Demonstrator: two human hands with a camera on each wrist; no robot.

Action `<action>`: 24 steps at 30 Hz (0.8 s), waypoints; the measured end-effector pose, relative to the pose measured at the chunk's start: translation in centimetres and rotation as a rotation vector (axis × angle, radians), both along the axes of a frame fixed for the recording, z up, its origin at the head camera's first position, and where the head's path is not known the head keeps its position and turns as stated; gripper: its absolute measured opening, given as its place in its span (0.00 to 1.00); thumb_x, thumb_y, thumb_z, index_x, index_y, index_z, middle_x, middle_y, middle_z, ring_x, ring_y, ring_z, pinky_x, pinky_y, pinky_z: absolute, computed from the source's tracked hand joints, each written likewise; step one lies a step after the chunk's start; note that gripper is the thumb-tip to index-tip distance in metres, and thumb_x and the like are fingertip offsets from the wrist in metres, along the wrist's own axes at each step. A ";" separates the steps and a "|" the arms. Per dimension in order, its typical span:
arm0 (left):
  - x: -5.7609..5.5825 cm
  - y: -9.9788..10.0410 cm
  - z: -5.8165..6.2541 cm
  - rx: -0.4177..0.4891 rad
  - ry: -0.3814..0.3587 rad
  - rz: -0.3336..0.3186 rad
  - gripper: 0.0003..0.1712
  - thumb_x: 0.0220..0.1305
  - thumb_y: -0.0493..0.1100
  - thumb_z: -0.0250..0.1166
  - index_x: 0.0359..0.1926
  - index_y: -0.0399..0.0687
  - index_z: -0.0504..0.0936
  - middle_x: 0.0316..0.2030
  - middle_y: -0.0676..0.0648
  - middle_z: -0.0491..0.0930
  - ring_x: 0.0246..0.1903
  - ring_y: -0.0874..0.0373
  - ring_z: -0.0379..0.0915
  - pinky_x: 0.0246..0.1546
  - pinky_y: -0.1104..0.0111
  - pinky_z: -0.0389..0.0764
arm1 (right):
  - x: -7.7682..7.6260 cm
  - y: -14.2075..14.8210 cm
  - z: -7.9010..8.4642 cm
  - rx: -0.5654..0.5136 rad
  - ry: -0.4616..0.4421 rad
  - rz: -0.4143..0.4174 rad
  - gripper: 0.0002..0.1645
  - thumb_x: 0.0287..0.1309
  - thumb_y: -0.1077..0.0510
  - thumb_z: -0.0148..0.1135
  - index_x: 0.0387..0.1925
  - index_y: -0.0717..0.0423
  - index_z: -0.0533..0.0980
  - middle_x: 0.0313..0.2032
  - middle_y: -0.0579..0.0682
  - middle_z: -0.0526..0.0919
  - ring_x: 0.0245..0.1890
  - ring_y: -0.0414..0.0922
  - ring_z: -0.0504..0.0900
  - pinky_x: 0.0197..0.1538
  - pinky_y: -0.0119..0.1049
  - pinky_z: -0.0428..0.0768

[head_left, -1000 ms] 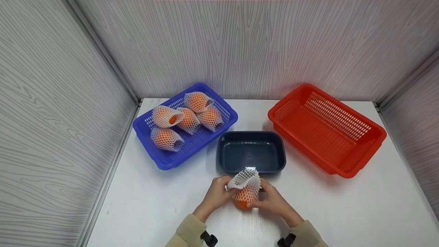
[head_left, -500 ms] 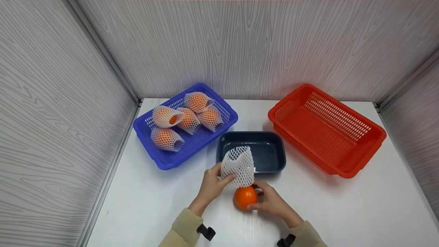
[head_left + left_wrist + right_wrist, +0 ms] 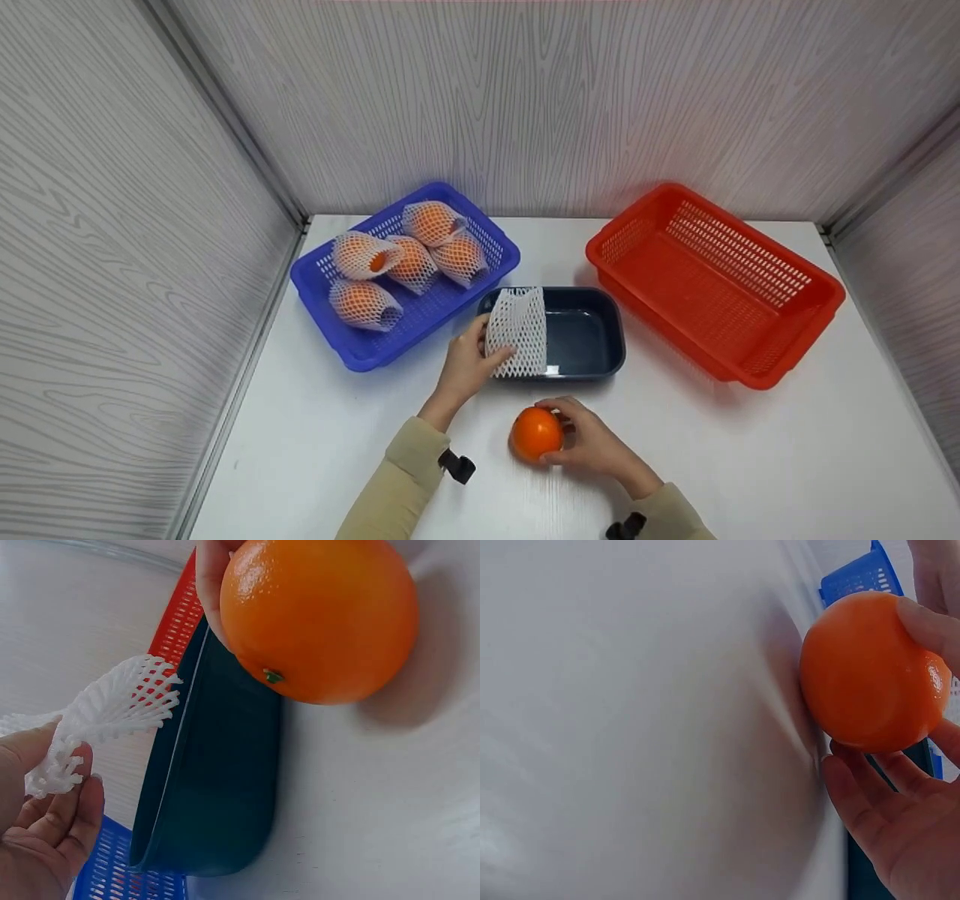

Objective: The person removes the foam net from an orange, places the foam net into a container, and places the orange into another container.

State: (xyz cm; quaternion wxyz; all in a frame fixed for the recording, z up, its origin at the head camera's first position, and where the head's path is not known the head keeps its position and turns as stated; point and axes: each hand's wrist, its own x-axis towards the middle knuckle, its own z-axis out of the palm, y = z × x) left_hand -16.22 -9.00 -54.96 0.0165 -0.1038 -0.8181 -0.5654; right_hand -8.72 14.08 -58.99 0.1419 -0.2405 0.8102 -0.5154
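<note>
Head view, mid-frame: your left hand (image 3: 466, 364) pinches the white net (image 3: 521, 337) over the dark tray (image 3: 581, 337); best lower it inside before releasing. Lower centre, your right hand (image 3: 596, 444) clasps the orange (image 3: 535, 433).

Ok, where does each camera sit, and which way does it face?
Head: head-worn, facing forward and down at the dark tub; left hand, right hand, beige sleeves show.
Left wrist: on that wrist, facing the white foam net the left hand pinches; right-hand fingers show.
Right wrist: on that wrist, facing the orange the right hand grips.
Both wrist views share the orange and dark tub.
</note>
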 end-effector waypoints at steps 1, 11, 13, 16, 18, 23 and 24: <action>-0.2 0.1 -0.1 -0.020 -0.014 0.005 0.35 0.60 0.38 0.71 0.65 0.36 0.67 0.48 0.38 0.81 0.39 0.54 0.82 0.34 0.67 0.84 | 0.0 0.0 0.1 -0.004 -0.001 0.001 0.42 0.40 0.66 0.79 0.60 0.65 0.71 0.54 0.59 0.75 0.50 0.58 0.76 0.54 0.53 0.77; -2.9 1.5 -0.8 -0.264 -0.070 0.016 0.43 0.58 0.40 0.72 0.70 0.41 0.60 0.54 0.39 0.78 0.51 0.49 0.76 0.55 0.55 0.75 | -0.4 0.7 -1.5 -0.017 0.016 0.005 0.41 0.43 0.54 0.80 0.60 0.53 0.72 0.54 0.51 0.76 0.52 0.50 0.76 0.55 0.46 0.77; -3.4 1.6 -0.9 -0.310 -0.057 0.001 0.45 0.58 0.40 0.73 0.71 0.40 0.59 0.54 0.37 0.78 0.52 0.47 0.76 0.56 0.54 0.74 | -0.4 0.7 -1.5 -0.021 0.010 0.007 0.41 0.43 0.52 0.80 0.60 0.52 0.72 0.54 0.50 0.76 0.52 0.50 0.76 0.55 0.45 0.77; -3.9 1.9 -1.2 -0.390 -0.021 -0.031 0.45 0.57 0.40 0.73 0.71 0.39 0.60 0.54 0.35 0.78 0.52 0.45 0.77 0.55 0.54 0.75 | -0.4 0.7 -1.6 -0.021 0.001 0.008 0.42 0.43 0.51 0.80 0.60 0.52 0.72 0.54 0.48 0.75 0.52 0.49 0.75 0.55 0.45 0.76; -4.1 2.0 -1.4 -0.450 0.024 -0.048 0.43 0.57 0.39 0.73 0.70 0.41 0.62 0.53 0.35 0.79 0.51 0.44 0.78 0.54 0.55 0.76 | -0.5 0.7 -1.6 -0.020 -0.005 0.005 0.42 0.42 0.52 0.81 0.60 0.52 0.72 0.54 0.48 0.75 0.52 0.48 0.75 0.55 0.44 0.76; -4.2 2.2 -1.6 -0.602 0.145 -0.016 0.36 0.60 0.40 0.70 0.68 0.46 0.69 0.49 0.37 0.82 0.42 0.44 0.81 0.43 0.53 0.81 | -0.4 0.7 -1.7 -0.026 -0.001 0.002 0.42 0.42 0.52 0.81 0.60 0.53 0.72 0.54 0.49 0.76 0.52 0.49 0.75 0.55 0.45 0.77; -4.1 2.3 -1.6 -0.616 0.164 -0.001 0.34 0.61 0.40 0.69 0.67 0.46 0.69 0.47 0.37 0.82 0.41 0.44 0.82 0.41 0.53 0.81 | -0.4 0.6 -1.7 -0.025 -0.002 0.001 0.42 0.42 0.52 0.81 0.60 0.53 0.72 0.54 0.48 0.76 0.52 0.48 0.75 0.55 0.45 0.77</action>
